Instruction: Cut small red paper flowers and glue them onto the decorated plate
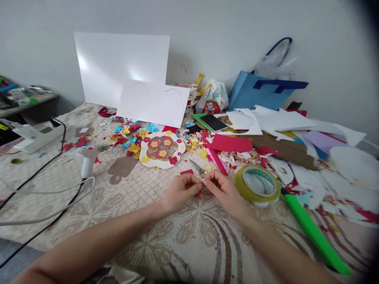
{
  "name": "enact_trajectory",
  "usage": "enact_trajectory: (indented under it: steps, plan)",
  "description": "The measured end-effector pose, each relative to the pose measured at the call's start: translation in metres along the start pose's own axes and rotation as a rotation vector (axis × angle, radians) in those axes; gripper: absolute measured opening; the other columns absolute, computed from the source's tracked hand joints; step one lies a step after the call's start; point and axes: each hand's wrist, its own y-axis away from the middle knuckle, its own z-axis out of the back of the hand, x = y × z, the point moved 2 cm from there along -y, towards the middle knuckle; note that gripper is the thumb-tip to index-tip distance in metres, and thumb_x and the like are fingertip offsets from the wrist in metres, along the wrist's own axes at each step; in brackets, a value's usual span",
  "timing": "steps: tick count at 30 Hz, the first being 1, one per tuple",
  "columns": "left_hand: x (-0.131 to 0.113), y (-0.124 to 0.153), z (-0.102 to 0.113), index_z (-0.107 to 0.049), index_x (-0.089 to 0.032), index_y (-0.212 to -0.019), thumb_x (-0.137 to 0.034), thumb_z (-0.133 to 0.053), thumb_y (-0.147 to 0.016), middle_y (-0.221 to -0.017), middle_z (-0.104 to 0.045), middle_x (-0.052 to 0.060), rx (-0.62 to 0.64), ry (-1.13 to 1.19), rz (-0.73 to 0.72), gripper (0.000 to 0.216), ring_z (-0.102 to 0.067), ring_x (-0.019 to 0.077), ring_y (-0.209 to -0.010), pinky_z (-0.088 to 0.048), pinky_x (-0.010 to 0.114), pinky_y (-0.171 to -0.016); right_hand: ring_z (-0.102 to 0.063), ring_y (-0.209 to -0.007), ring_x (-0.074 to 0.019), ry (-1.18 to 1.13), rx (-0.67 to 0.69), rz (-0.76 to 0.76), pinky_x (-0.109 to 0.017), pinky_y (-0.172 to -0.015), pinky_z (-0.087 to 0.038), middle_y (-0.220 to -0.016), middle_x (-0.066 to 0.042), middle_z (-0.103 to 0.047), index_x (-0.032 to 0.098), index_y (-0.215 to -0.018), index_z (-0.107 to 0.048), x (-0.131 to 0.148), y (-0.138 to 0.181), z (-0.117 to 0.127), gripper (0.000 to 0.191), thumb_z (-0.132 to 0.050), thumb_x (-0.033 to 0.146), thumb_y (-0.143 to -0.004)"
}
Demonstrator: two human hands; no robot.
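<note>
My left hand [187, 189] and my right hand [220, 191] meet over the patterned tablecloth, fingertips pinched together. Whatever lies between them is too small and too covered to name. Just beyond the fingers, small scissors [197, 166] point away to the left, partly hidden by my right hand. A little red paper piece [186, 172] rests near my left knuckles. Past it lies a white scalloped card [177, 148] decorated with red and yellow flowers. Right of my right hand is a roll of yellowish tape [241, 185].
A white glue gun [87, 165] stands at left among cables. Colourful paper flowers [134, 148] and scraps are heaped behind. White boards [124, 59] lean on the wall. A phone [213, 122], red paper [232, 142], a blue bag [257, 92] and a green-handled tool [316, 232] are at right.
</note>
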Motion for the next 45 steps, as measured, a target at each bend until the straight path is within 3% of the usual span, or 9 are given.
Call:
enact_trajectory:
  steps: [8,17,24,32,34,38,41,45]
  plan:
    - [-0.001,-0.001,0.003,-0.058,-0.011,-0.076,-0.036,-0.068,-0.072,-0.065,-0.064,0.003,0.015,0.006,-0.005,0.027,-0.061,0.0105,-0.059,-0.048,0.022,-0.059,-0.043,-0.055,-0.0106,-0.154,0.016,-0.058,-0.023,-0.052,-0.034,-0.062,0.004,-0.048,0.019,-0.079,-0.053,-0.008,-0.001,-0.001,0.025,-0.053,0.043,-0.085]
    - [-0.002,0.000,0.002,-0.059,-0.011,-0.076,-0.036,-0.067,-0.074,-0.064,-0.064,0.003,0.045,-0.013,-0.020,0.027,-0.061,0.0112,-0.060,-0.049,0.023,-0.061,-0.043,-0.059,-0.0110,0.052,0.013,0.025,-0.023,-0.054,-0.034,-0.066,0.003,-0.048,0.019,-0.075,-0.050,0.004,0.002,0.003,0.022,-0.053,0.038,-0.086]
    - [0.001,-0.001,0.002,-0.059,-0.011,-0.076,-0.037,-0.069,-0.072,-0.066,-0.065,0.002,0.051,0.058,0.038,0.028,-0.060,0.0102,-0.059,-0.048,0.023,-0.060,-0.043,-0.055,-0.0104,-0.073,0.068,-0.034,-0.023,-0.052,-0.034,-0.064,0.004,-0.048,0.019,-0.079,-0.051,-0.006,-0.002,0.004,0.023,-0.051,0.041,-0.087]
    - [0.000,-0.001,0.004,-0.057,-0.012,-0.075,-0.042,-0.066,-0.074,-0.068,-0.065,0.003,0.089,0.030,0.055,0.032,-0.060,0.0108,-0.060,-0.047,0.024,-0.060,-0.044,-0.056,-0.0118,0.104,0.082,0.033,-0.023,-0.052,-0.036,-0.063,0.003,-0.048,0.020,-0.077,-0.051,0.005,0.000,0.008,0.027,-0.045,0.043,-0.089]
    - [0.001,-0.002,0.005,-0.056,-0.012,-0.075,-0.041,-0.066,-0.075,-0.070,-0.065,0.003,0.078,0.050,0.049,0.031,-0.060,0.0100,-0.061,-0.046,0.023,-0.061,-0.047,-0.057,-0.0133,0.216,0.009,0.052,-0.025,-0.053,-0.038,-0.064,0.001,-0.051,0.020,-0.080,-0.052,0.007,-0.001,0.014,0.028,-0.040,0.042,-0.092]
    - [0.006,-0.005,0.009,-0.054,-0.013,-0.075,-0.041,-0.067,-0.074,-0.073,-0.064,0.002,0.056,0.127,0.073,0.031,-0.059,0.0089,-0.061,-0.045,0.022,-0.062,-0.054,-0.074,-0.0197,0.702,-0.175,0.236,-0.032,-0.068,-0.041,-0.077,-0.004,-0.057,0.021,-0.081,-0.051,0.008,-0.004,0.024,0.012,-0.046,0.027,-0.089]
    - [0.008,-0.006,0.009,-0.054,-0.013,-0.076,-0.042,-0.069,-0.072,-0.073,-0.063,0.001,0.046,0.166,0.097,0.033,-0.059,0.0087,-0.061,-0.044,0.023,-0.063,-0.055,-0.084,-0.0247,0.976,-0.139,0.228,-0.035,-0.072,-0.042,-0.090,-0.009,-0.056,0.020,-0.085,-0.050,0.002,-0.007,0.020,0.003,-0.052,0.022,-0.085]
    - [0.008,-0.005,0.006,-0.053,-0.013,-0.076,-0.043,-0.070,-0.070,-0.074,-0.064,0.002,0.030,0.190,0.113,0.035,-0.059,0.0087,-0.062,-0.044,0.023,-0.063,-0.056,-0.080,-0.0256,1.164,-0.111,0.159,-0.034,-0.065,-0.042,-0.088,-0.011,-0.056,0.020,-0.082,-0.050,-0.008,-0.010,0.013,0.005,-0.052,0.023,-0.086]
